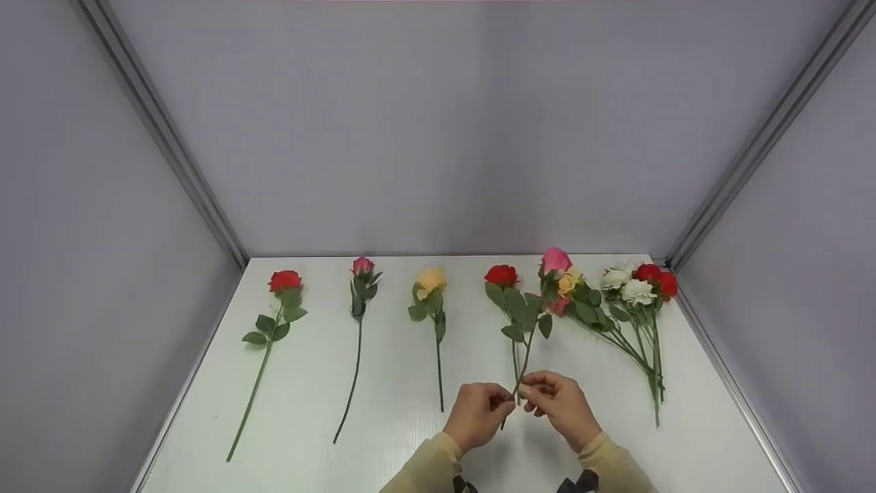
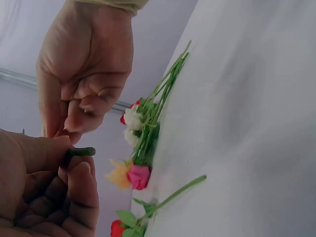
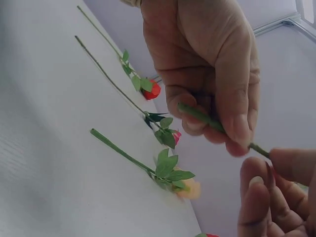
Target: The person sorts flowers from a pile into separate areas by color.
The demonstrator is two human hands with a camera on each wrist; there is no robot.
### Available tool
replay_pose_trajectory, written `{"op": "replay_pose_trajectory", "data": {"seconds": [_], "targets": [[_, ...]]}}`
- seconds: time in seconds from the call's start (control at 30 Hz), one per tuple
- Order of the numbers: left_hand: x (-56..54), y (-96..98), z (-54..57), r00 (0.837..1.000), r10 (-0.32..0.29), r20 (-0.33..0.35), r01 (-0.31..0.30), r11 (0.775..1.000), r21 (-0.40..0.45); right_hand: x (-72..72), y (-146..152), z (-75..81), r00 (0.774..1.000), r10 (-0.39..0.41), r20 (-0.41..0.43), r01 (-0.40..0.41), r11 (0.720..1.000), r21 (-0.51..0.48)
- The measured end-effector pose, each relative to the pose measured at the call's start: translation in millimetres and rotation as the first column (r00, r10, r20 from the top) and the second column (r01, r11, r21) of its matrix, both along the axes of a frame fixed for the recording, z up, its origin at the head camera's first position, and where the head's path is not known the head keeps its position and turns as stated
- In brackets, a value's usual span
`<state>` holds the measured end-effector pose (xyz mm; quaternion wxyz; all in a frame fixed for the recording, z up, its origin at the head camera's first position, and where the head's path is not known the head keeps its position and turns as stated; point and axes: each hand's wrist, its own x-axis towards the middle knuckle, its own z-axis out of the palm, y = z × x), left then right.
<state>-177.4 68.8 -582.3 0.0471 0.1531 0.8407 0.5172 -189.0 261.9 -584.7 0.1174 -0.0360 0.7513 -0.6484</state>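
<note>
Held stem: a slender, dark green and brownish flower stem [image 1: 527, 352] with oval green leaves, held between the two hands in front of the person.
Stem's long axis: slanted in the head view, leafy end pointing away from the person and leaning right, bare cut end pointing back toward the person and leaning left.
Stem's bloom: its top overlaps other flowers, so I cannot tell which bloom it carries.
Left fingers: thumb and fingertips pinched on the stem's lower part, the cut end jutting past them.
Right fingers: thumb and forefinger clamped on the stem just above the left fingertips, nearer the leaves.
Left hand [image 1: 477, 414]: reaches forward and inward, knuckles bent.
Right hand [image 1: 558, 405]: angled inward to meet the left, the fingertips of both very close together.
Forearms: in pale yellow fabric sleeves [image 1: 616, 465], entering from the near edge and converging.
Behind the stem: a red rose with green leaves [image 1: 501, 275], its straight stem crossed by the held one in the head view.
Left of the hands: a pale yellow-orange rose [image 1: 431, 281], lying lengthwise on the white table [image 1: 294, 424].
</note>
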Motion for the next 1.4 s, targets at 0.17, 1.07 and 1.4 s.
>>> {"op": "replay_pose_trajectory", "data": {"seconds": [0.17, 1.07, 1.4], "targets": [[-5.7, -19.3, 4.4, 0.997, 0.052, -0.064, -0.053, 0.998, -0.016, -3.1, 14, -1.2, 0.999, -0.016, -0.05, 0.02, 0.997, 0.077], [-37.4, -190.0, -21.2, 0.833, 0.506, -0.224, -0.545, 0.822, -0.167, -21.9, 209, -43.7, 0.913, -0.229, -0.337, 0.407, 0.55, 0.73], [-51.5, -212.0, -51.8, 0.803, 0.588, -0.1, -0.589, 0.757, -0.283, -27.7, 212, -48.4, 0.92, -0.224, -0.322, 0.392, 0.554, 0.734]]}}
